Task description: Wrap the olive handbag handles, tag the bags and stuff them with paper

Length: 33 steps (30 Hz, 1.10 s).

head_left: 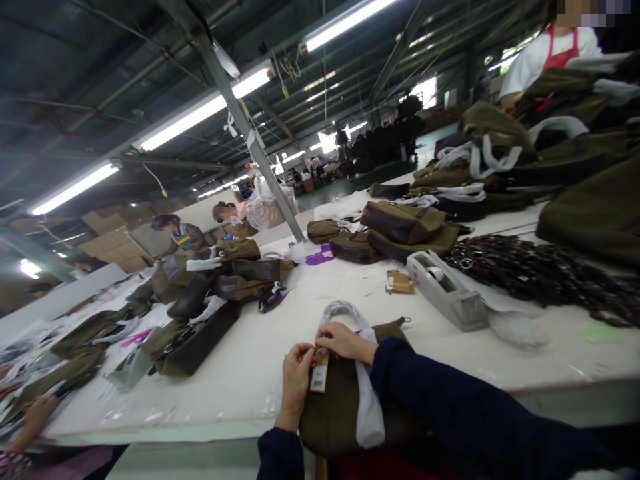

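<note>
An olive-green bag (335,407) lies at the table's front edge, close to me. Its handle (369,407) is wrapped in white film and loops up past my right wrist. A small tan hang tag (319,377) with a barcode label rests against the bag, just below my fingers. My left hand (296,373) pinches at the top of the tag with thumb and forefinger. From the other side my right hand (345,341) reaches over the bag, its fingertips closed at the same spot. Whatever fine string or loop lies between the fingertips is too small to see.
A grey tape dispenser (445,293) and a small brown packet (399,281) sit beyond the bag. Dark straps (545,267) are heaped at right. More bags (400,227) cover the table's far side and left. Co-workers are around; one person's hand (40,413) is at lower left.
</note>
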{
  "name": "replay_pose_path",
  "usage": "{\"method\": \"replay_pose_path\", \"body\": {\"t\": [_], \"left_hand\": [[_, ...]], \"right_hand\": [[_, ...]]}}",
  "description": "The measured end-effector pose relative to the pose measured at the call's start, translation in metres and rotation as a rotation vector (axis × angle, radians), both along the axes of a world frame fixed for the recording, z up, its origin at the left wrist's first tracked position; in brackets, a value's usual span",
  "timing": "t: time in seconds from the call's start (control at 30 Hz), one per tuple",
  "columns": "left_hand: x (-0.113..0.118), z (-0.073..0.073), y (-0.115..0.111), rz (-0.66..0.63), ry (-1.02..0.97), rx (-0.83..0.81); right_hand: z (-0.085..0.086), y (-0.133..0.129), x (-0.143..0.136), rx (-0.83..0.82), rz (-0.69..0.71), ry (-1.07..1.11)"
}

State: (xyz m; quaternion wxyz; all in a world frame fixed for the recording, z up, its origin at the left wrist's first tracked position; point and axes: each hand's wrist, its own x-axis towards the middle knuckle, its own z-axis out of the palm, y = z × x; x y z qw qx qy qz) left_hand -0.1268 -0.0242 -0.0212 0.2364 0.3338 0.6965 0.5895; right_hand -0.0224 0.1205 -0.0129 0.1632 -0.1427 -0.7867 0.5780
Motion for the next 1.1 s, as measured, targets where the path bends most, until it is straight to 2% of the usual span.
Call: {"method": "replay_pose_path", "body": {"t": [0.27, 0.57, 1.1], "left_hand": [[0.000, 0.000, 0.001, -0.035, 0.008, -0.023], [0.000, 0.004, 0.005, -0.055, -0.018, -0.052], [0.004, 0.008, 0.006, -0.072, -0.095, -0.058]], "right_hand": [[0.006, -0.006, 0.010, 0.015, 0.038, -0.011], [0.013, -0.008, 0.015, 0.070, -0.037, -0.018], [0.005, -0.004, 0.012, 0.140, -0.082, -0.053]]}}
